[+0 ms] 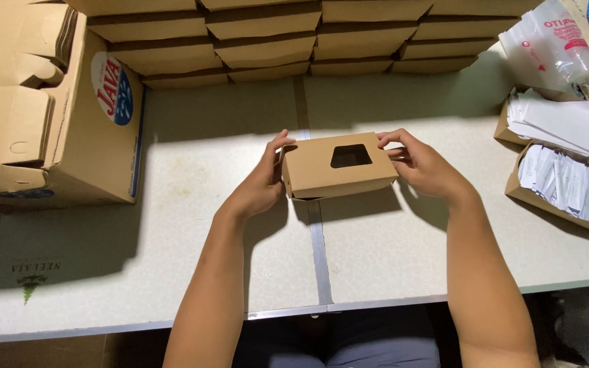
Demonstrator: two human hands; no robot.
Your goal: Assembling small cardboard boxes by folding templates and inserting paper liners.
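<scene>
Small brown cardboard box with window cut-out (339,165) | grasped at both ends by left hand (262,182), right hand (425,167) | judged light, crushable; best held by edges

Brown windowed box (339,165) center; stacked boxes (267,37) behind; carton (97,129) left.

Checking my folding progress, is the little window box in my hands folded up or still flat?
Folded up: the brown window box stands as a box, top and front faces showing, between left hand and right hand.

box (322,170) mid-table (172,225) — stacked boxes (267,34) behind
</scene>
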